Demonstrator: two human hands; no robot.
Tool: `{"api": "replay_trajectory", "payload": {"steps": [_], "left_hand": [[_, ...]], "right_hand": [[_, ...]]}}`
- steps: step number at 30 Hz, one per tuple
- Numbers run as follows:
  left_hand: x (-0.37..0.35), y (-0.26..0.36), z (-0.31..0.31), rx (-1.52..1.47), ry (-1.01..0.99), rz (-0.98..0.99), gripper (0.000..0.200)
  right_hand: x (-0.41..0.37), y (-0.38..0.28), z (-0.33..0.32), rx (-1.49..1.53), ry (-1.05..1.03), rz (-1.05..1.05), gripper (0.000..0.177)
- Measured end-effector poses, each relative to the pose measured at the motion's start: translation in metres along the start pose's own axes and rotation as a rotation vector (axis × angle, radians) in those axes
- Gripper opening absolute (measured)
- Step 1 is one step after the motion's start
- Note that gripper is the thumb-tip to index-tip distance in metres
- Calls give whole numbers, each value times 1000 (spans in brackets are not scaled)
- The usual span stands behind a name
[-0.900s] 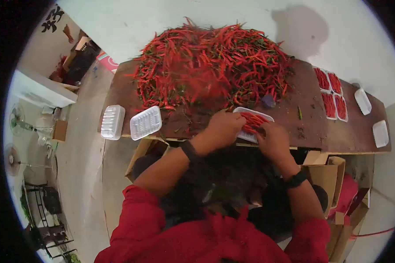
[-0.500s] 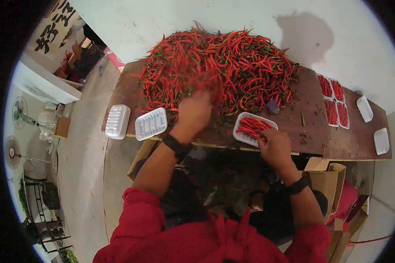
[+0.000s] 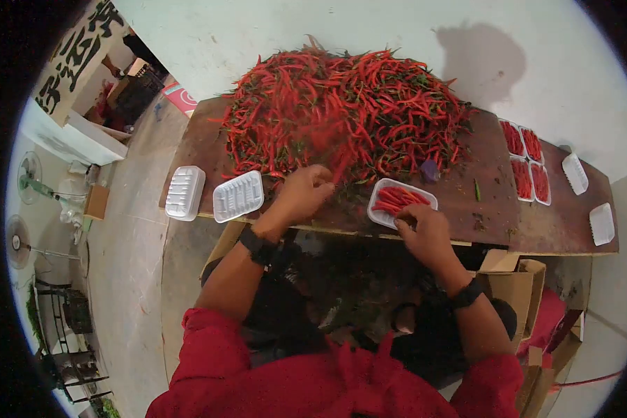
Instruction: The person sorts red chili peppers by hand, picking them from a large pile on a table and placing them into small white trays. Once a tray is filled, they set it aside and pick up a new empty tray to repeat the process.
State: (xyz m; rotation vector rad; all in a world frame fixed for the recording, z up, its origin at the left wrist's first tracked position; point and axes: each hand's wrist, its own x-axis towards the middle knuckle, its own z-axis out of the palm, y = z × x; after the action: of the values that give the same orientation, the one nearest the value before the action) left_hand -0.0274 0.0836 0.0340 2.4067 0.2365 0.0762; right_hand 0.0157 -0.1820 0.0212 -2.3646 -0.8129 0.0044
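Fingers [image 3: 322, 174] of left hand [image 3: 303, 194] pinch chillies [image 3: 338, 169]; right hand [image 3: 423, 231] grips tray [image 3: 382, 216]; wall lettering [image 3: 73, 59] unreadable.

On my feed I see red sleeves [image 3: 212, 334] that end above both elbows, and the same red cloth bunches in folds across the bottom of the view. A black wristband [image 3: 256, 245] circles the left wrist and a second black band [image 3: 465, 294] circles the right. Dark trousers [image 3: 292, 313] cover the lap. The left hand [image 3: 303, 191] and right hand [image 3: 421, 233] are bare.
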Motion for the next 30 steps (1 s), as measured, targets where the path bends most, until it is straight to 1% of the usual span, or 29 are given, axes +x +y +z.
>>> {"api": "replay_trajectory", "payload": {"steps": [2, 3, 5, 6, 8, 9, 10, 11, 12, 14, 15, 18, 20, 21, 24, 27, 30], "left_hand": [[-8, 5, 7, -344, -191, -31, 30], [-11, 9, 12, -346, -194, -28, 30], [-17, 16, 24, -483, -336, 19, 27], [-21, 18, 30, -485, -337, 20, 27], [-26, 21, 44, -679, -508, 11, 26], [-30, 34, 40, -630, -536, 34, 25], [-31, 36, 43, -633, -535, 36, 25], [-32, 36, 48, -701, -545, 38, 25], [-32, 37, 50, -767, -554, 39, 25], [-32, 40, 52, -748, -518, 25, 22], [-32, 41, 52, -728, -481, 10, 19], [-31, 41, 53, -669, -466, 2, 18], [-30, 40, 55, -660, -435, 35, 18], [-30, 38, 57, -650, -401, 71, 18], [-28, 33, 61, -627, -389, 106, 19], [-28, 37, 59, -638, -403, 56, 18], [-27, 36, 64, -653, -388, 96, 18]], "right_hand": [[2, -5, 0, 136, -40, 41, 21], [3, -4, 3, 134, -39, 45, 21], [5, -1, 11, 352, -40, -6, 26], [4, -4, 10, 350, -40, -5, 26], [3, -11, 8, 571, -121, 185, 28], [3, -10, 9, 568, -121, 184, 28], [3, -8, 9, 644, -164, 223, 28], [2, -6, 9, 720, -208, 264, 28], [0, -7, 9, 718, -209, 265, 28], [-3, -10, 7, 869, -137, 366, 27], [-3, -10, 4, 868, -137, 367, 27], [-2, -10, 0, 801, -177, 390, 25], [-2, -10, 0, 912, -171, 416, 26], [-2, -10, 1, 912, -172, 417, 26], [-3, -9, 3, 948, -158, 433, 26], [-3, -7, 5, 937, -131, 448, 27], [-5, -8, 4, 986, -109, 469, 28]]}}
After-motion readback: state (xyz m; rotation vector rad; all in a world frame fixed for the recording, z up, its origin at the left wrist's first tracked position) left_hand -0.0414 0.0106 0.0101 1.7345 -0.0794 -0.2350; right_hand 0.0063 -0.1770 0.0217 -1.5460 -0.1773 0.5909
